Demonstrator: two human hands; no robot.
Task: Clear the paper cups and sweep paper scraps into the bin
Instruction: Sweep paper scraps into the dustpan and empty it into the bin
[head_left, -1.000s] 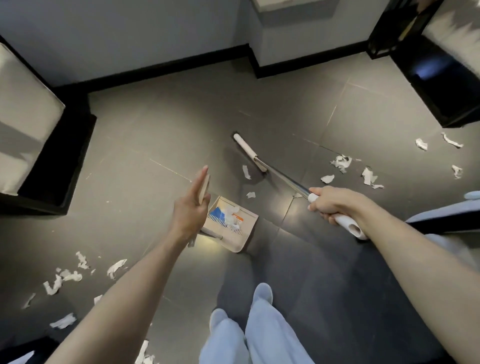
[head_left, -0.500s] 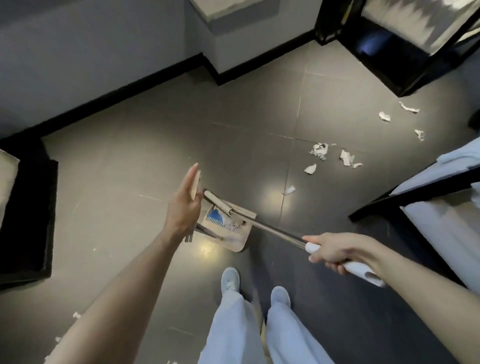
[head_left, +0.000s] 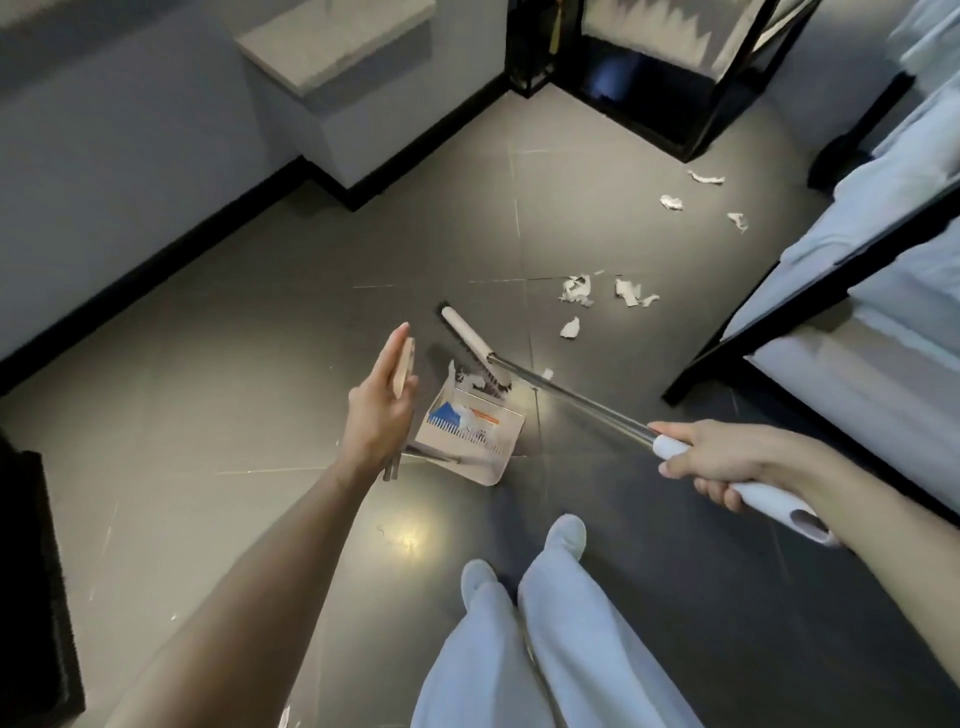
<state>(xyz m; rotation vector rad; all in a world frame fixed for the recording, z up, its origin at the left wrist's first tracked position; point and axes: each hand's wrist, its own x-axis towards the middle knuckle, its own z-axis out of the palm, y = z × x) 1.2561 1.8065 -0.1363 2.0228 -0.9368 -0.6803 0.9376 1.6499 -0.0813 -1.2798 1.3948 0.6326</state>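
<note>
A person's left hand (head_left: 382, 410) grips the upright handle of a beige dustpan (head_left: 470, 434) resting on the grey tile floor (head_left: 234, 364), while the right hand (head_left: 711, 457) clasps the white grip of a broom (head_left: 475, 345) whose head touches the pan's mouth. A blue-and-orange label inside is unreadable. Torn paper scraps (head_left: 576, 291) lie beyond, near a black-framed bed (head_left: 852, 332).
</note>
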